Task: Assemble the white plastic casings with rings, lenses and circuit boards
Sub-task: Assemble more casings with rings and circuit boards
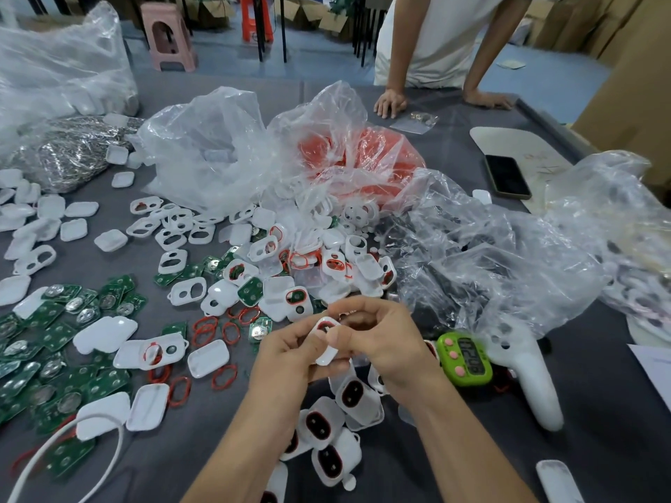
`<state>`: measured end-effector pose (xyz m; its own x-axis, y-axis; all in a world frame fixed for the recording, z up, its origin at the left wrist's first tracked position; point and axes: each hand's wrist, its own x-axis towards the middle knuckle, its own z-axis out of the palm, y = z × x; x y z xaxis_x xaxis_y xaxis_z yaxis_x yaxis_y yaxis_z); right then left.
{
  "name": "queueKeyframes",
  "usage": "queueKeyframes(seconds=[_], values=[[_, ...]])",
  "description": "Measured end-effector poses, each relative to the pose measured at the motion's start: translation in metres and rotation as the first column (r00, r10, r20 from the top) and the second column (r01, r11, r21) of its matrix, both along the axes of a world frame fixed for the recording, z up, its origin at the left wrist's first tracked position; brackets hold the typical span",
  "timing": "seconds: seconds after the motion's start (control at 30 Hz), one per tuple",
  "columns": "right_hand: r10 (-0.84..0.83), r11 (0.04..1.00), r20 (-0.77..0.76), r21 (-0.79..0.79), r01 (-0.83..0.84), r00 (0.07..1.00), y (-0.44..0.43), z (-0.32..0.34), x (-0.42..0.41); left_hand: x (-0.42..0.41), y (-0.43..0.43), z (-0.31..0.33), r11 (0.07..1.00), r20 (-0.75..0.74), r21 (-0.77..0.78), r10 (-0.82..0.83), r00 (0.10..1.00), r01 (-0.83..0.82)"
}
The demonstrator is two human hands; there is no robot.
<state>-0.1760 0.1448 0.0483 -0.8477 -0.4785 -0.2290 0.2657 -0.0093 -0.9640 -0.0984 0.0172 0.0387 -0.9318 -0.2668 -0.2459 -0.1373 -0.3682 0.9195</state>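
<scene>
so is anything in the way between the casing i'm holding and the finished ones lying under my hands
Nothing visible does. The left hand and right hand hold the white casing, and the finished casings lie on the table just below them, with no object between.

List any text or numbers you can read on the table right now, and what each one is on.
Nothing reads cleanly.
Green timer: dark digits on its display, too blurred to read.
White board under the phone: faint reddish handwriting, illegible.
Paper sheet at the right edge: faint lines, too small.
Green circuit boards: any markings too small.
White casing held by left hand and right hand: no print seen.
</scene>
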Motion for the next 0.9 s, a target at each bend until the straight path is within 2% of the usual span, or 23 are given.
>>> queueKeyframes(seconds=[0.07,0.13,0.27,0.33,0.37,0.4,0.43,0.47,0.5,0.53,0.57,0.63,0.7,0.73,0.8,0.87,0.9], values=[[-0.023,0.999,0.071,-0.036,0.025,0.997,-0.003,-0.001,-0.001,0.001,0.001,0.000,1.000,0.010,-0.025,0.015,1.000,-0.015],[-0.029,0.998,0.064,-0.053,0.032,0.998,-0.008,0.001,-0.003,-0.001,-0.003,0.000,0.999,0.033,-0.008,0.031,0.999,-0.031],[-0.092,0.995,-0.046,-0.046,0.090,0.995,-0.024,0.009,0.000,-0.009,-0.006,0.007,0.958,0.019,0.259,0.125,0.992,-0.126],[-0.120,0.992,-0.085,0.017,0.122,0.989,-0.027,0.008,0.003,-0.014,-0.004,0.010,0.943,0.024,0.266,0.200,0.980,-0.199],[-0.134,0.989,-0.082,0.045,0.138,0.988,-0.027,0.005,0.006,-0.016,-0.003,0.010,0.948,0.034,0.204,0.243,0.969,-0.245],[-0.156,0.983,-0.090,0.082,0.164,0.984,-0.026,0.002,0.008,-0.016,-0.002,0.008,0.953,0.047,0.060,0.295,0.954,-0.297],[-0.181,0.973,-0.109,0.124,0.194,0.977,-0.025,0.000,0.012,-0.016,-0.002,0.006,0.927,0.047,-0.162,0.350,0.935,-0.339],[-0.193,0.966,-0.114,0.153,0.209,0.975,-0.024,0.000,0.015,-0.015,-0.001,0.003,0.843,0.015,-0.406,0.392,0.920,-0.353],[-0.186,0.968,-0.093,0.151,0.198,0.978,-0.024,0.002,0.018,-0.013,0.000,0.004,0.737,-0.041,-0.585,0.390,0.920,-0.339],[-0.175,0.975,-0.053,0.128,0.181,0.983,-0.026,0.003,0.018,-0.012,0.002,0.005,0.667,-0.075,-0.688,0.328,0.942,-0.287],[-0.174,0.978,-0.030,0.113,0.176,0.984,-0.027,0.004,0.017,-0.013,0.005,0.005,0.650,-0.085,-0.727,0.233,0.969,-0.220],[-0.227,0.965,-0.035,0.127,0.230,0.973,-0.028,0.005,0.008,-0.018,0.009,0.007,0.702,-0.056,-0.705,0.083,0.995,-0.099],[-0.277,0.953,-0.017,0.124,0.277,0.961,-0.024,0.006,-0.002,-0.024,0.005,0.010,0.832,-0.028,-0.545,0.104,0.994,-0.103],[-0.260,0.959,-0.013,0.116,0.259,0.966,-0.020,0.007,-0.007,-0.027,0.001,0.009,0.879,-0.015,-0.465,0.117,0.993,-0.111],[-0.158,0.979,-0.046,0.121,0.162,0.986,-0.014,0.013,-0.010,-0.032,-0.008,0.009,0.914,0.008,-0.404,0.040,0.999,-0.033],[-0.087,0.966,-0.203,0.220,0.132,0.975,-0.007,0.020,-0.013,-0.033,-0.011,0.009,0.952,0.010,-0.304,-0.020,1.000,0.022],[-0.079,0.940,-0.325,0.291,0.179,0.942,-0.001,0.026,-0.017,-0.034,-0.011,0.009,0.969,0.016,-0.246,0.022,1.000,-0.017]])
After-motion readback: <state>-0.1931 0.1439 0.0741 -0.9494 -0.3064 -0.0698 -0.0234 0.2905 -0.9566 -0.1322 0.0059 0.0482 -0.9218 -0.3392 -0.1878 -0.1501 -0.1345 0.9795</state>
